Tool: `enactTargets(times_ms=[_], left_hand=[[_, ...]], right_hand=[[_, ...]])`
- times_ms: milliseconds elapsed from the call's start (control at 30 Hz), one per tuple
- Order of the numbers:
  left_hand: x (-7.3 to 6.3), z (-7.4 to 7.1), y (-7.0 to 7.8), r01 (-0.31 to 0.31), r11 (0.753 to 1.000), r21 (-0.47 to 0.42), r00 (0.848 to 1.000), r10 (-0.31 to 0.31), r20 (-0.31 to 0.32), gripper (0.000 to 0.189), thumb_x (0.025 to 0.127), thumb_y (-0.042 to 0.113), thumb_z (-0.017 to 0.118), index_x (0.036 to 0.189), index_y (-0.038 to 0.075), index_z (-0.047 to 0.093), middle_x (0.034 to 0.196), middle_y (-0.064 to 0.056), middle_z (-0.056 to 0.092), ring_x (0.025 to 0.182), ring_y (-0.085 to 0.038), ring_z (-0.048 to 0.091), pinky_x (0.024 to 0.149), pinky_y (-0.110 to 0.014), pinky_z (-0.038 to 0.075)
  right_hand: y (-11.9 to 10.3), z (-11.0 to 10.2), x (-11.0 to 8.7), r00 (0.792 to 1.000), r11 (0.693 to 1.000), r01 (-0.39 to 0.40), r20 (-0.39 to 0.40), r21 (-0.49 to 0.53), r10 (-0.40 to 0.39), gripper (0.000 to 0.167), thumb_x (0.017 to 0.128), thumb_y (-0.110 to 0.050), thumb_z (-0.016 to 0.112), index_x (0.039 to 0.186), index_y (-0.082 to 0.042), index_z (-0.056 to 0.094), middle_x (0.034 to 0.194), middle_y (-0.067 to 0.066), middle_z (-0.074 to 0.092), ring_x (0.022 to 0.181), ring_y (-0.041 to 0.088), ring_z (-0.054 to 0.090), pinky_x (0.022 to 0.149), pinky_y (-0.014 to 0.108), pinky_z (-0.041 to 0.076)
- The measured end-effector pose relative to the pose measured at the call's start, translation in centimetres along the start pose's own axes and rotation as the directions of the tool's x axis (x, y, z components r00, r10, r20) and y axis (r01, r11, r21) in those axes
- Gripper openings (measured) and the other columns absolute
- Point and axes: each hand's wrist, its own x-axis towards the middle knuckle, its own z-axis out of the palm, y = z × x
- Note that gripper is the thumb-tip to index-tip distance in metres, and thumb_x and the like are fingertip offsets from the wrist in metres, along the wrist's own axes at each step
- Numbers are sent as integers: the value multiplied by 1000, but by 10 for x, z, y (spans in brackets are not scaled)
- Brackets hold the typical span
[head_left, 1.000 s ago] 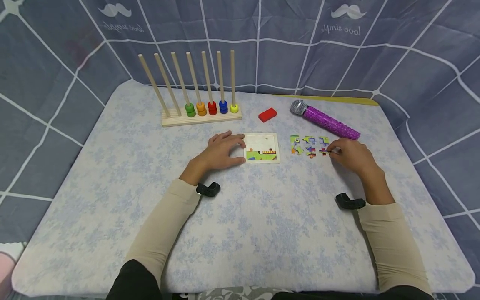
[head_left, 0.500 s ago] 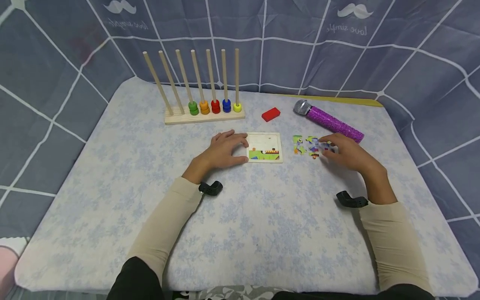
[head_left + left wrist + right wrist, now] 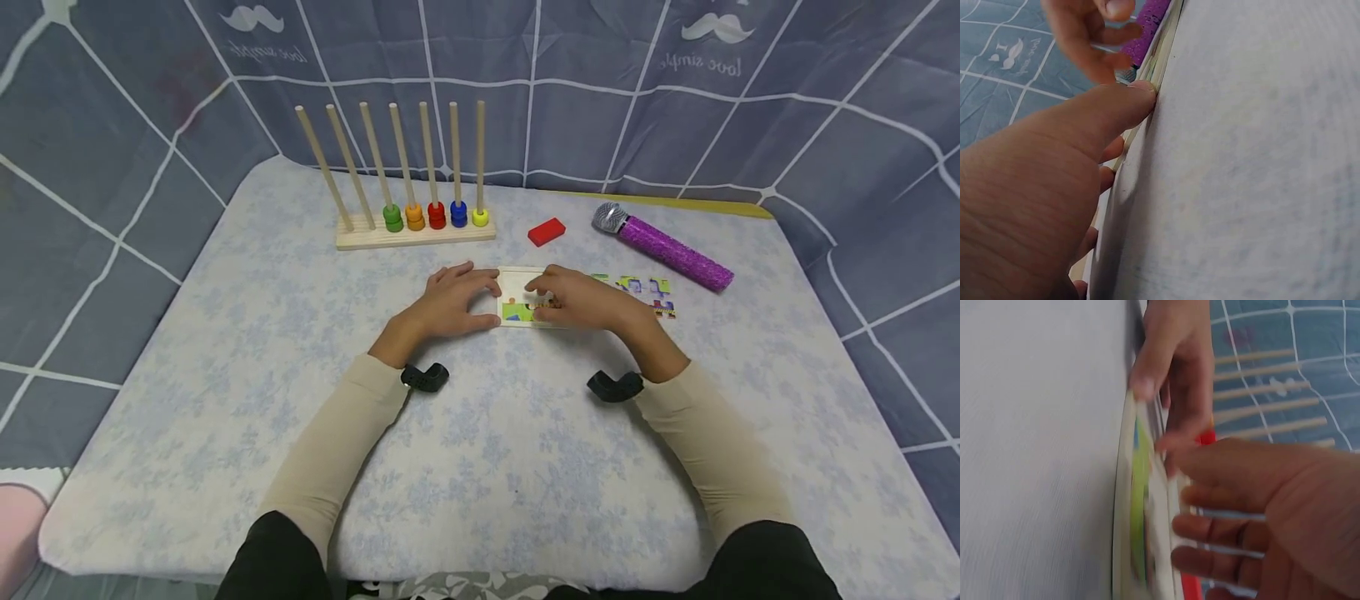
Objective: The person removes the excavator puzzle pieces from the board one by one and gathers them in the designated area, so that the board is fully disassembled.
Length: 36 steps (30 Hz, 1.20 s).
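Observation:
A small wooden puzzle board (image 3: pixel 517 274) with a pale rim lies mid-table. Its picture has a green strip along the bottom. My left hand (image 3: pixel 453 304) holds the board's left edge, the thumb at the near corner and curved fingers further up, as the left wrist view also shows. Over the board's right part hovers my right hand (image 3: pixel 588 300), index finger and thumb apart; I see nothing held between them. It covers much of the board and some of the colourful jigsaw pieces (image 3: pixel 660 286) to the right. In the right wrist view, its fingers (image 3: pixel 1210 528) are loosely bent beside the board.
Behind the board stands a wooden peg stand (image 3: pixel 416 239) with tall rods and coloured rings. A red block (image 3: pixel 546 232) and a glittery purple microphone (image 3: pixel 675 252) lie at the back right. A patterned cloth (image 3: pixel 495 125) hangs behind the table (image 3: pixel 487 467).
My right hand has moved left from the jigsaw pieces to above the board. My left hand stays at the board's left edge. The head view has shifted slightly.

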Motion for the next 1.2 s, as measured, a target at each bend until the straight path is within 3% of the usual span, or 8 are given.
enactTargets(times_ms=[200,500,900,1200], left_hand=[[-1,0,-2,-11,1000,-14,1000,10,-10,41,94,50,67,127,25,60,161,4,36,151,-34,17,115,-63,7],[-1,0,-2,-14,1000,-9,1000,14,-14,42,94,48,68,127,24,60,160,3,37,151,-35,17,115,-63,7],[0,2,-2,-4,1000,-8,1000,4,-10,41,94,47,69,127,24,60,160,3,37,151,-35,17,115,-63,8],[1,2,-3,-5,1000,-8,1000,5,-11,42,94,48,68,127,24,60,160,3,38,151,-35,17,115,-63,8]], right_hand=[[-15,10,25,999,1000,-20,42,-20,20,48,92,-20,75,133,3,61,119,16,57,103,26,58,93,44,49],[-13,17,32,996,994,-80,34,80,77,40,88,-15,80,119,1,61,110,13,53,98,25,51,88,41,46],[-10,19,34,1000,990,-21,1,138,21,40,84,-8,82,110,-2,52,99,11,50,90,23,46,77,37,41],[-7,11,28,997,991,72,-13,109,-71,25,88,5,65,112,-2,59,99,9,62,79,21,55,74,37,48]])
